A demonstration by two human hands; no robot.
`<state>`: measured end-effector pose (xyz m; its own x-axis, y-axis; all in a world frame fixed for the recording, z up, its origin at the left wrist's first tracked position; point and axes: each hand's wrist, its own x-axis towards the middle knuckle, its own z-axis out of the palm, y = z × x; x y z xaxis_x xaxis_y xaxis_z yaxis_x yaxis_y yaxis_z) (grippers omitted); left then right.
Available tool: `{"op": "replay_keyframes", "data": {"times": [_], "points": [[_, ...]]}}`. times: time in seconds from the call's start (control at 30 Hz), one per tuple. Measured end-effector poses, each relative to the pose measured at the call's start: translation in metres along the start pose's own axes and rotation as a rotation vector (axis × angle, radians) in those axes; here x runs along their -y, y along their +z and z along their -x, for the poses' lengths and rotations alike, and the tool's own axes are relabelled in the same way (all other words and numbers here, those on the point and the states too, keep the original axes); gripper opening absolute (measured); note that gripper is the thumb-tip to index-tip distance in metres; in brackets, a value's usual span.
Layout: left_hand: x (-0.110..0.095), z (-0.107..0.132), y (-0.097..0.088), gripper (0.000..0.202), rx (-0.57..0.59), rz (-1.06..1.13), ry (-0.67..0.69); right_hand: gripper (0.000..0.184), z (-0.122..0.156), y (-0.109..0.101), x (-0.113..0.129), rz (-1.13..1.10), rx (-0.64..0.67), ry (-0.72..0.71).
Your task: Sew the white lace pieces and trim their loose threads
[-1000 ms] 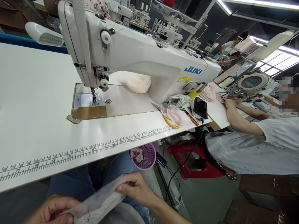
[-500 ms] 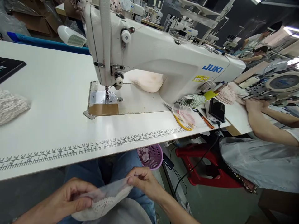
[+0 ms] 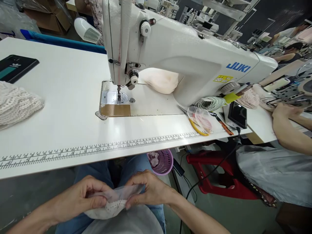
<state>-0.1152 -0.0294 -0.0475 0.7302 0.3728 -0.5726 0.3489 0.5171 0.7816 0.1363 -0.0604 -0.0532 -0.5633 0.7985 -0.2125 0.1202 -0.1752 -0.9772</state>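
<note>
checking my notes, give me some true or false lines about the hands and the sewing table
Both the left hand and the right hand pinch a lace piece over the lap. True.
The lace piece lies under the needle of the sewing machine. False: it is held below the table edge.
A purple basket sits below the table. True.
The lace pile lies at the table's right end. False: it is at the left end.

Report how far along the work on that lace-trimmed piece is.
Done: nothing certain. A lace heap lies at the left of the table; whether it is stitched I cannot tell. In hand: the left hand and right hand pinch the lace-trimmed piece over the lap, below the table edge. Left: no fabric lies under the presser foot of the sewing machine, so machine work seems not yet begun.
</note>
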Motion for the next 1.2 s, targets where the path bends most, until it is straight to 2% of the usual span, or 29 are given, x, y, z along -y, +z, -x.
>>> {"op": "replay_keyframes", "data": {"times": [0.17, 0.33, 0.47, 0.57, 0.73, 0.87, 1.07, 1.2], "points": [[-0.008, -0.003, 0.003, 0.025, -0.006, -0.087, -0.014, 0.036, -0.003, -0.004, 0.005, 0.117, 0.050, -0.052], [-0.010, -0.010, 0.007, 0.026, 0.013, -0.054, 0.042, 0.034, -0.005, -0.005, 0.009, 0.090, 0.074, -0.042], [0.001, -0.015, 0.009, 0.027, 0.023, 0.100, 0.057, 0.036, 0.006, -0.017, 0.011, -0.014, 0.050, 0.045], [0.004, -0.021, 0.014, 0.027, 0.005, 0.060, 0.073, 0.044, 0.013, -0.023, 0.012, -0.011, 0.091, 0.117], [-0.008, -0.026, 0.021, 0.018, -0.073, -0.146, 0.055, 0.049, 0.006, -0.013, 0.010, 0.108, 0.118, 0.073], [-0.012, -0.023, 0.022, 0.022, -0.114, -0.267, 0.080, 0.047, -0.001, -0.008, 0.006, 0.117, 0.107, 0.070], [-0.007, -0.027, 0.019, 0.028, -0.149, -0.218, 0.074, 0.047, 0.000, -0.005, -0.004, 0.099, 0.083, 0.043], [-0.001, -0.023, 0.019, 0.028, -0.162, -0.124, 0.113, 0.049, 0.001, -0.003, -0.013, 0.072, 0.033, 0.097]]}}
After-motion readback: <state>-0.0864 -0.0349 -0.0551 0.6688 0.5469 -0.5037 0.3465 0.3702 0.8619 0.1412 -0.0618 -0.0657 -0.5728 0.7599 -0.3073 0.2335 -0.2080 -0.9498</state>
